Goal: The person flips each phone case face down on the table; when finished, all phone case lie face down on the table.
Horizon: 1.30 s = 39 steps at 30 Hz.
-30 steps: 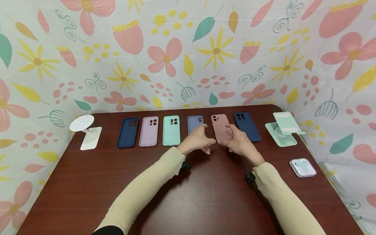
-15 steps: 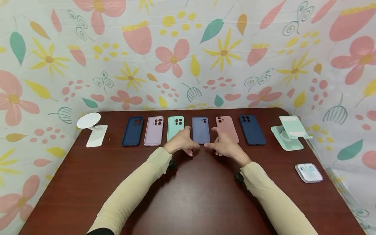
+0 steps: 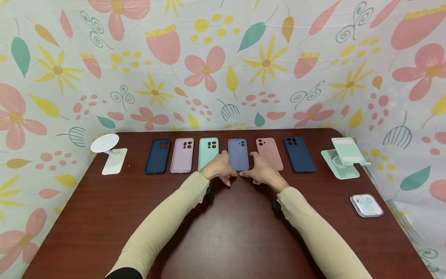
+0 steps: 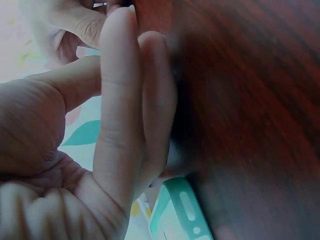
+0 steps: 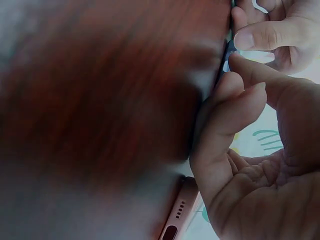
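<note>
A periwinkle phone case [image 3: 238,154] lies flat between my two hands. My left hand [image 3: 218,167] is at its left side, with the thumb near the lower left corner and the index finger along the edge. At the other side is my right hand [image 3: 263,170], its thumb near the lower right corner. Neither hand lifts the case; whether the fingertips touch it is hard to tell. The left hand partly covers a mint phone case [image 3: 208,149], while a pink phone case [image 3: 271,153] lies just beyond the right one.
A lilac case [image 3: 182,157] and a dark blue case [image 3: 157,157] continue the row leftward; another dark blue case [image 3: 300,155] ends it at right. A white stand [image 3: 114,162], a mint folding stand [image 3: 343,161] and boxed earphones [image 3: 366,205] sit near the table's sides.
Both hands have moved left: the right hand from the pink case to the periwinkle case, the left from its front to its left side. Over the last half second they shift only slightly.
</note>
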{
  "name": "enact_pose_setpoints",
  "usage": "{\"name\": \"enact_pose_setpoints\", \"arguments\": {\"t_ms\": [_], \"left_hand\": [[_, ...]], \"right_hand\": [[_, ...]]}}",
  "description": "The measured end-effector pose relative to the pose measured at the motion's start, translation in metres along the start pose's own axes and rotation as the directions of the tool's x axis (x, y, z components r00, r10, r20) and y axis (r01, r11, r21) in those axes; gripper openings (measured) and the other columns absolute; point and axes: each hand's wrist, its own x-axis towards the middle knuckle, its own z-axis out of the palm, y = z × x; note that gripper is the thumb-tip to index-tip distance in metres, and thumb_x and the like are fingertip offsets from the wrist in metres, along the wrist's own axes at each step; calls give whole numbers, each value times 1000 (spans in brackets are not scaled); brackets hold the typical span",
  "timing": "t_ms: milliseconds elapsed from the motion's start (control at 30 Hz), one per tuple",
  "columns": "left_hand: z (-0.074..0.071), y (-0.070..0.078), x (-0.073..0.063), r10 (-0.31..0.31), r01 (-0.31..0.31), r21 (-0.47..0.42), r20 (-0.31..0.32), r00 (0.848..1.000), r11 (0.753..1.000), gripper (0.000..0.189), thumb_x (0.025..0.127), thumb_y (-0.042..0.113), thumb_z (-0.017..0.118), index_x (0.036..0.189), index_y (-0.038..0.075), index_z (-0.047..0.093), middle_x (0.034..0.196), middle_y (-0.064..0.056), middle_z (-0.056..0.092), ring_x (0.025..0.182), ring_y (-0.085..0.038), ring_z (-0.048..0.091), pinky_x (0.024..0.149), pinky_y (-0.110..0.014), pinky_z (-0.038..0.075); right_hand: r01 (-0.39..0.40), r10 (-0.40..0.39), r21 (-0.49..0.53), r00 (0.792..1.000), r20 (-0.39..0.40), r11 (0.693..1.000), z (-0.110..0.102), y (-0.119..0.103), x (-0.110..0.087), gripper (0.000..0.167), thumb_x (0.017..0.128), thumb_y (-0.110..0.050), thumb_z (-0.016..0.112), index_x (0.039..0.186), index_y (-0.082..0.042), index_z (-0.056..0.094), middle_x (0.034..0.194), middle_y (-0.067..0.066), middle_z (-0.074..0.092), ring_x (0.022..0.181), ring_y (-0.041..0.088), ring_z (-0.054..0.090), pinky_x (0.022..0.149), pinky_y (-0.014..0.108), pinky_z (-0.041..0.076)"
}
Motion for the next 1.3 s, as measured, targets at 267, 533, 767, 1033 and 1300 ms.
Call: {"name": "enact_pose_setpoints", "arguments": {"t_ms": [267, 533, 767, 1033, 1300], "left_hand": [[-1, 1, 6, -4, 5, -27, 4, 1000, 1000, 110, 100, 8, 78, 173, -4, -4, 84, -14, 72, 49, -16, 71, 66, -29, 68], [0, 1, 6, 6, -7, -86, -14, 1000, 996, 107, 100, 4, 77, 174, -1, -1, 81, -15, 69, 46, -18, 69, 60, -33, 68], [1, -3, 5, 8, -8, -84, -2, 1000, 996, 109, 100, 8, 77, 173, -3, -3, 77, -12, 68, 47, -16, 69, 59, -30, 67], [5, -5, 7, 15, -18, -135, -20, 1000, 991, 111, 102, 40, 70, 173, -3, -4, 74, -10, 66, 48, -16, 69, 59, -34, 68], [11, -2, 8, 2, -15, -154, -86, 996, 988, 117, 96, 72, 67, 168, -7, 19, 70, -11, 63, 42, -16, 63, 58, -38, 69]], "right_hand": [[-7, 7, -11, 1000, 14, 1000, 1, 8, 15, 103, 96, -32, 86, 171, -1, 22, 71, 9, 68, 56, 21, 68, 55, 32, 60], [-11, 11, 9, 1000, 9, 1000, -3, 0, 7, 95, 100, -29, 81, 171, -4, 24, 79, 12, 71, 58, 20, 69, 55, 31, 62], [52, -52, 28, 999, -12, 998, 1, 0, -1, 91, 102, -24, 79, 170, -1, 24, 75, 11, 69, 55, 17, 67, 54, 30, 61], [151, -146, 92, 987, -62, 984, 3, 2, -5, 90, 101, -17, 78, 170, -1, 22, 84, 14, 68, 59, 20, 70, 58, 35, 64], [242, -230, 108, 967, -113, 964, 5, 0, -9, 91, 100, -13, 79, 171, -4, 22, 81, 13, 66, 56, 20, 67, 56, 34, 62]]}}
